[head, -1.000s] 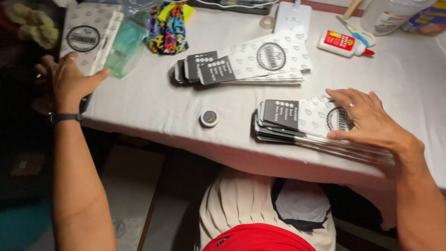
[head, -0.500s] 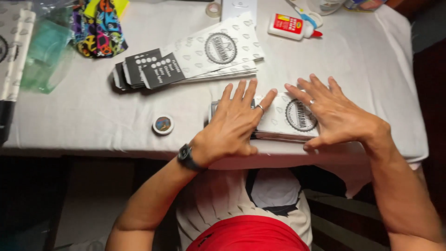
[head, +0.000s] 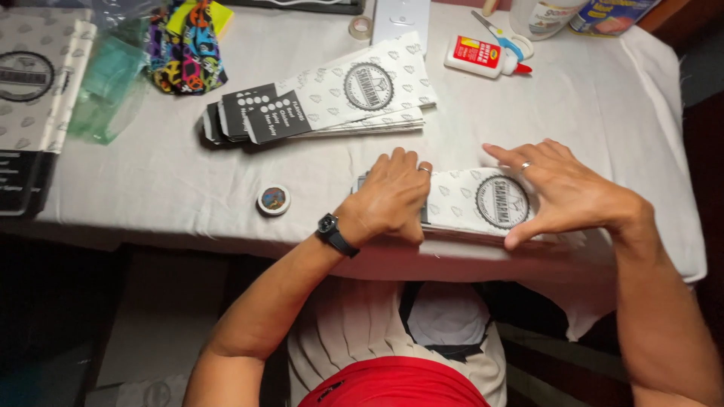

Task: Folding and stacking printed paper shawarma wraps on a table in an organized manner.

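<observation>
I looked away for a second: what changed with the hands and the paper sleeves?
The left hand left the far-left sleeves and came across onto the near stack, where it now presses beside the right hand. The right hand stayed on that stack. The upper stack, small tin and glue bottle lie as before.

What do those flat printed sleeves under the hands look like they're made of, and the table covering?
The sleeves under the left hand and right hand look like thin matte paper or light card: they lie flat, stack in crisp-edged layers and carry printed patterns. The table covering looks like pale woven cloth, since it wrinkles and drapes softly over the edge.
</observation>
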